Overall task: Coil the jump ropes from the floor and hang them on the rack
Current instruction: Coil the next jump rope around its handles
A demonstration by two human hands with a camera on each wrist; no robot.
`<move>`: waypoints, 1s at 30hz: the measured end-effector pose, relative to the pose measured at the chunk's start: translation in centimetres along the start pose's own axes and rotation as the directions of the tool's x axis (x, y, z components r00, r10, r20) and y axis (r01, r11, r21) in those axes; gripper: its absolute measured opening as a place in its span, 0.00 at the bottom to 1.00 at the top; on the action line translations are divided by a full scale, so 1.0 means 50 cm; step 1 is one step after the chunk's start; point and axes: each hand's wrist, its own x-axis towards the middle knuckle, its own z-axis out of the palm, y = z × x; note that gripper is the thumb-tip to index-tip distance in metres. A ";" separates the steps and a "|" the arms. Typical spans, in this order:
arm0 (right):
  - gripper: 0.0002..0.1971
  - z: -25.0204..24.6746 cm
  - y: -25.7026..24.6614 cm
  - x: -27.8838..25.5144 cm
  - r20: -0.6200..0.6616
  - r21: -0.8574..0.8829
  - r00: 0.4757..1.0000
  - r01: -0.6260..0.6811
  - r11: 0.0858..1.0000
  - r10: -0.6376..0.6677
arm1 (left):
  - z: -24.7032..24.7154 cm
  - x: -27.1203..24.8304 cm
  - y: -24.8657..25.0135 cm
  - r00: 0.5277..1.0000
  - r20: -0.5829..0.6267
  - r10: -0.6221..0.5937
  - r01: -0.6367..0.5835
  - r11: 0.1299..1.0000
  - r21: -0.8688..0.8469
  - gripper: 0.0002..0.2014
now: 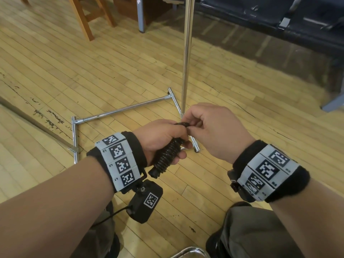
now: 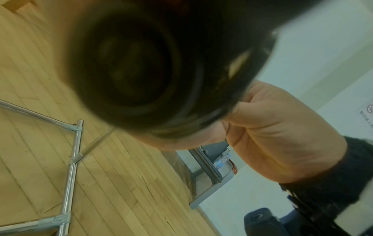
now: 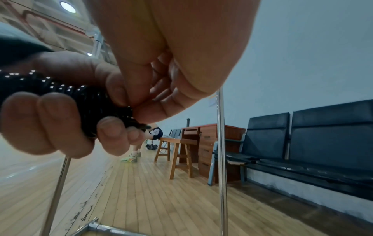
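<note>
- Pale wood floor [image 1: 115, 58] of narrow boards fills the room, scuffed dark in a line at the left.
- Dark padded bench seats [image 3: 315, 143] run along the light wall on the right, on metal legs.
- Beyond them stand a brown wooden desk with drawers [image 3: 203, 143] and two wooden stools [image 3: 177, 153]; another person's legs and light shoes show far back in the right wrist view.
- On the floor just ahead stands the chrome rack [image 1: 186, 53]: one upright pole rises out of the top of the head view from a low frame of tubes whose cross bar [image 1: 122, 109] runs left to a second foot.
- Both forearms reach in from below, each with a black wristband [image 1: 268, 172] bearing square printed markers; a small black camera hangs under the left wrist.
- Left hand [image 1: 162, 138] is wrapped around the jump rope [image 1: 167, 155], a tight black bundle of turns wound about its handles, held slanting above the rack's base, one handle end poking out below the palm.
- Right hand [image 1: 216, 131] has thumb and fingers curled in, pinching the top end of that bundle, touching the left hand's knuckles.
- Left wrist view is mostly a dark blur, the bundle too close to read.
</note>
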 end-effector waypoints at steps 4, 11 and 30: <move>0.09 -0.004 -0.003 -0.002 -0.023 -0.074 0.999 0.044 0.996 -0.046 | 0.005 -0.001 0.000 1.000 0.012 0.006 -0.005 0.998 -0.068 0.23; 0.07 -0.005 -0.011 -0.002 -0.142 -0.009 0.989 0.047 0.999 -0.048 | 0.005 -0.017 0.006 0.993 -0.022 0.116 -0.118 0.982 -0.145 0.27; 0.07 0.017 -0.034 0.006 -0.156 -0.149 0.980 0.101 0.984 -0.125 | -0.011 -0.015 0.009 0.969 -0.138 0.207 -0.213 0.977 -0.028 0.17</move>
